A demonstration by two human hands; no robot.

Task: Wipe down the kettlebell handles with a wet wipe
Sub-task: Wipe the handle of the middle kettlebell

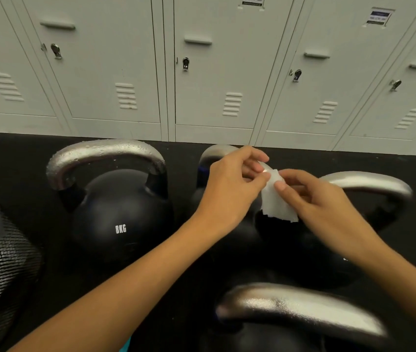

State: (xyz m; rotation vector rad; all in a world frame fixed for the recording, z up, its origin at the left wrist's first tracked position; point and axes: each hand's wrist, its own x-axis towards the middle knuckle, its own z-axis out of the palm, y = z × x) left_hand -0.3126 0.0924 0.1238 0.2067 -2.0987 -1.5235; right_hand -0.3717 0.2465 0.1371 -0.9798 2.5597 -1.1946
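Both hands are up in the middle over the kettlebells, sharing one small white wet wipe (275, 199); the left hand (229, 184) has its fingers curled and pinches the top edge of the wipe between thumb and fingertips; the right hand (313, 196) pinches the same wipe from the other side, fingers bent in, with the loose bottom of the wipe hanging down between them. The wipe isn't touching any handle, it's just held in the air above the black body of a kettlebell. Left of the hands sits the 8KG kettlebell (120, 217), upright on the black floor (181, 158), its silver handle (105, 153) covered in droplets; another silver handle (369, 184) shows just behind the right hand, and a third one (300, 308) is close to the camera at the bottom, a bit blurry. A row of grey lockers (201, 72) runs along the back; a black mesh bin (1, 275) sits at the far left edge.
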